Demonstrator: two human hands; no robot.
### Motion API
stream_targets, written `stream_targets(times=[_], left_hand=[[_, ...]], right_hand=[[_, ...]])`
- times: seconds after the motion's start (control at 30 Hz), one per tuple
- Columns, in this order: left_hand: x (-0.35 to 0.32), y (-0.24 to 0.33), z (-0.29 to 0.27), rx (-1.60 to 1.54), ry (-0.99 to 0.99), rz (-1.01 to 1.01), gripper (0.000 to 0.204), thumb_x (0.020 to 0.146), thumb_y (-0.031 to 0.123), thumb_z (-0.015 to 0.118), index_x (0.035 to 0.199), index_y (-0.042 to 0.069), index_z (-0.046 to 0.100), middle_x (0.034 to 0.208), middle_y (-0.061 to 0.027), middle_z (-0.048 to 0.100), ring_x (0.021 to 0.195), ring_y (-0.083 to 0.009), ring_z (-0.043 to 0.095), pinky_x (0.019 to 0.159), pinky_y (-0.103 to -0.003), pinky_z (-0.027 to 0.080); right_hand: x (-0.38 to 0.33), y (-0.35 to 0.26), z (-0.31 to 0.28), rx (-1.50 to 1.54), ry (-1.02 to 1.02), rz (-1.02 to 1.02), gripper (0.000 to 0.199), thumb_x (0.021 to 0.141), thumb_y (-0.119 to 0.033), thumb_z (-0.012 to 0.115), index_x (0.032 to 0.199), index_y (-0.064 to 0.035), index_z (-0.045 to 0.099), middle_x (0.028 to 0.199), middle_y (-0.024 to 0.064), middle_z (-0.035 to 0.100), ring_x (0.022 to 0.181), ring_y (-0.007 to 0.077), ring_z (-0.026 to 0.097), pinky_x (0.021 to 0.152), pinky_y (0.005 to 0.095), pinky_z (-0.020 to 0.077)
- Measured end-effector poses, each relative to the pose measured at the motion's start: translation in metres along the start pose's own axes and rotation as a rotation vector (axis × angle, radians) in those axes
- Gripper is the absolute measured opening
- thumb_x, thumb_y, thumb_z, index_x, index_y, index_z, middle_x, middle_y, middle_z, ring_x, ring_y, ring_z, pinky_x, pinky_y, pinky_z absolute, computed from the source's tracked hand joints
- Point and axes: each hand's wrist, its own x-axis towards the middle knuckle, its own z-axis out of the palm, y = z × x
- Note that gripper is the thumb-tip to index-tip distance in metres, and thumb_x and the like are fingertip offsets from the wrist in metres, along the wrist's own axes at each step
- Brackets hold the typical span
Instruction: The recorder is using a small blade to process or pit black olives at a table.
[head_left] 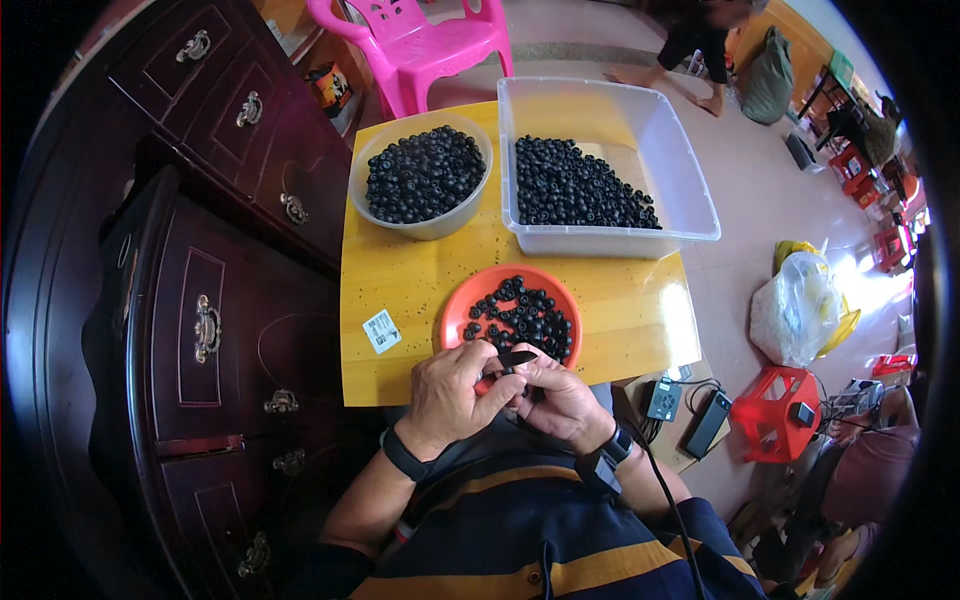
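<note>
My left hand (448, 392) is closed on a small knife, its dark pointed blade (517, 357) sticking out to the right. Against it, my right hand (563, 402) pinches what looks like a small black part, mostly hidden by the fingers. Both hands meet over the near rim of a round orange-red plate (453, 312). Scattered in that plate are small round black parts (541, 320), some with a hole through them.
On the yellow table (400, 285) stand a round translucent tub (440, 226) and a clear rectangular bin (640, 240), both holding black parts. A white label (382, 331) lies at left. Dark drawers (200, 330) flank the table; a pink chair (430, 50) stands beyond.
</note>
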Motion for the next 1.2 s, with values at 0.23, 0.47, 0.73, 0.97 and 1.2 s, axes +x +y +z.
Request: stream_targets(times=[0.23, 0.47, 0.73, 0.97, 1.2], left_hand=[[-0.012, -0.003, -0.005, 0.047, -0.052, 0.005, 0.037, 0.088, 0.039, 0.071, 0.076, 0.007, 0.057, 0.062, -0.0087, 0.060, 0.055, -0.0267, 0.062, 0.051, -0.037, 0.047], [-0.003, 0.019, -0.020, -0.080, 0.019, -0.050, 0.020, 0.086, 0.023, 0.074, 0.092, 0.007, 0.063, 0.065, -0.0074, 0.062, 0.056, -0.0226, 0.063, 0.052, -0.034, 0.048], [0.043, 0.014, -0.072, 0.083, -0.093, -0.048, 0.017, 0.084, 0.019, 0.073, 0.093, 0.006, 0.066, 0.071, -0.0110, 0.067, 0.063, -0.0272, 0.068, 0.057, -0.036, 0.052], [0.060, 0.017, -0.086, 0.137, 0.127, -0.129, 0.043, 0.085, 0.026, 0.073, 0.121, 0.007, 0.058, 0.076, -0.0142, 0.069, 0.065, -0.0307, 0.068, 0.061, -0.039, 0.053], [-0.013, 0.046, -0.014, 0.048, -0.182, -0.135, 0.030, 0.078, 0.019, 0.077, 0.105, 0.010, 0.066, 0.070, -0.0080, 0.065, 0.064, -0.0293, 0.067, 0.057, -0.039, 0.052]], right_hand=[[-0.002, 0.011, 0.000, -0.014, -0.028, -0.008, 0.008, 0.097, -0.005, 0.057, 0.103, -0.0090, 0.059, 0.095, 0.0011, 0.064, 0.083, 0.0106, 0.063, 0.074, 0.0260, 0.0552], [-0.005, 0.006, 0.009, -0.052, -0.033, -0.012, 0.003, 0.099, -0.011, 0.058, 0.102, -0.0094, 0.059, 0.093, 0.0007, 0.064, 0.084, 0.0094, 0.063, 0.075, 0.0245, 0.0545], [-0.018, 0.010, 0.022, 0.076, 0.033, 0.060, 0.014, 0.099, -0.016, 0.058, 0.109, -0.0077, 0.061, 0.111, 0.0085, 0.068, 0.095, 0.0160, 0.067, 0.088, 0.0307, 0.0554], [-0.028, -0.001, 0.036, 0.145, 0.117, 0.008, 0.029, 0.100, -0.021, 0.055, 0.123, -0.0036, 0.059, 0.126, 0.0164, 0.063, 0.113, 0.0245, 0.062, 0.101, 0.0388, 0.0492], [-0.019, 0.005, 0.019, 0.122, 0.056, -0.017, 0.034, 0.102, -0.025, 0.049, 0.127, -0.0022, 0.057, 0.135, 0.0160, 0.057, 0.126, 0.0285, 0.054, 0.108, 0.0409, 0.0426]])
